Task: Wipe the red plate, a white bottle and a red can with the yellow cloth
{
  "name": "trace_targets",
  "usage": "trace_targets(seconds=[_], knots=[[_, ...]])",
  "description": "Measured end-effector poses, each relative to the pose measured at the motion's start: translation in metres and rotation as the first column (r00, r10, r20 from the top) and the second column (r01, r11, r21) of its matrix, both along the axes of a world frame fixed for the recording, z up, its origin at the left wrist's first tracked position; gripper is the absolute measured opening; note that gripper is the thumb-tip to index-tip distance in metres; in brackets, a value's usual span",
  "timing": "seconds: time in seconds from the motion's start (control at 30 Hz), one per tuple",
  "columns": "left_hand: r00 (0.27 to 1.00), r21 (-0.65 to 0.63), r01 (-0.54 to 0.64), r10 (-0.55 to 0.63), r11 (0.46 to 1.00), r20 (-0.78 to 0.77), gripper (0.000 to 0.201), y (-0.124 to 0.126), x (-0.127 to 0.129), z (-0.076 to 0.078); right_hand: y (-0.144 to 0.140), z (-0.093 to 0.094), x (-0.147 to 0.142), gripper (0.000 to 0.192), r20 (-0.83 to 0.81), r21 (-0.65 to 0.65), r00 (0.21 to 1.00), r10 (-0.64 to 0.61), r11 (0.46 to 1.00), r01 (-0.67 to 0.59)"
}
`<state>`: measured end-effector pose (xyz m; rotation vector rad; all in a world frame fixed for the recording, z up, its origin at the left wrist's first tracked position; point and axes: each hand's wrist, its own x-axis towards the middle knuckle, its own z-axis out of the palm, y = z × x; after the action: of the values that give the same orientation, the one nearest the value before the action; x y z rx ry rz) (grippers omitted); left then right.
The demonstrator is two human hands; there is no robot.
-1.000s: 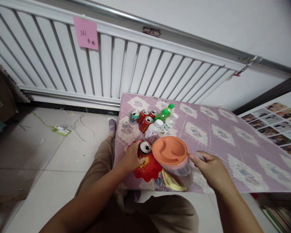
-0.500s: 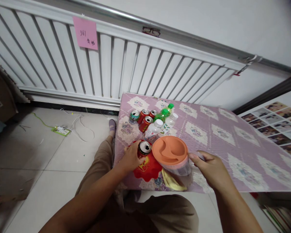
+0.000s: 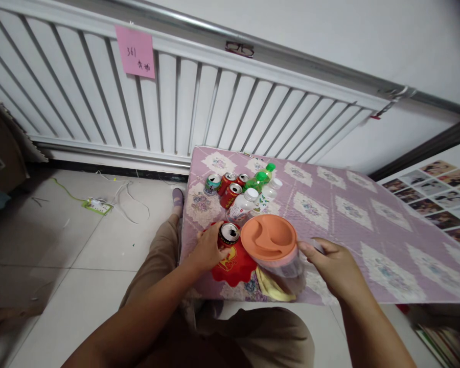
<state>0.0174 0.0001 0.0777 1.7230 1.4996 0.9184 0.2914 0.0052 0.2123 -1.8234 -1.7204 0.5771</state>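
Note:
My left hand (image 3: 209,248) is wrapped round an opened drink can (image 3: 229,234) with a dark rim, which stands on a red scalloped mat (image 3: 233,271). My right hand (image 3: 331,263) grips the handle of a clear pitcher (image 3: 285,271) with an orange lid (image 3: 269,236). The pitcher's spout side is close to the can. A yellow cloth (image 3: 272,286) lies by the pitcher's base, partly seen through its wall. Whether the pitcher touches the table cannot be made out.
Behind the mat stand a teal can (image 3: 212,185), several red cans (image 3: 232,196), a white-capped bottle (image 3: 243,205), another clear bottle (image 3: 270,190) and green bottles (image 3: 257,181). They share a table with a purple floral cover (image 3: 329,220). A radiator (image 3: 214,102) runs along the wall.

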Motion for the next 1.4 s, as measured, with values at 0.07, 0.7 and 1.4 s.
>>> trace_targets(seconds=[0.07, 0.7, 1.4], knots=[[1.000, 0.000, 0.001, -0.001, 1.000, -0.002, 0.078, 0.0000, -0.0001, -0.0007, -0.0001, 0.0005, -0.0005, 0.047, 0.005, -0.001, 1.000, -0.004, 1.000, 0.004], [1.000, 0.001, 0.008, -0.008, 1.000, 0.002, 0.079, -0.0008, -0.0007, 0.0011, 0.0002, -0.0034, 0.0004, 0.048, -0.001, 0.012, 1.000, -0.003, 1.000, 0.003], [1.000, -0.017, 0.019, -0.020, 1.000, -0.008, 0.077, -0.0015, -0.0025, 0.0056, -0.0011, 0.0003, -0.0018, 0.044, -0.008, 0.011, 1.000, 0.013, 1.000, -0.013]])
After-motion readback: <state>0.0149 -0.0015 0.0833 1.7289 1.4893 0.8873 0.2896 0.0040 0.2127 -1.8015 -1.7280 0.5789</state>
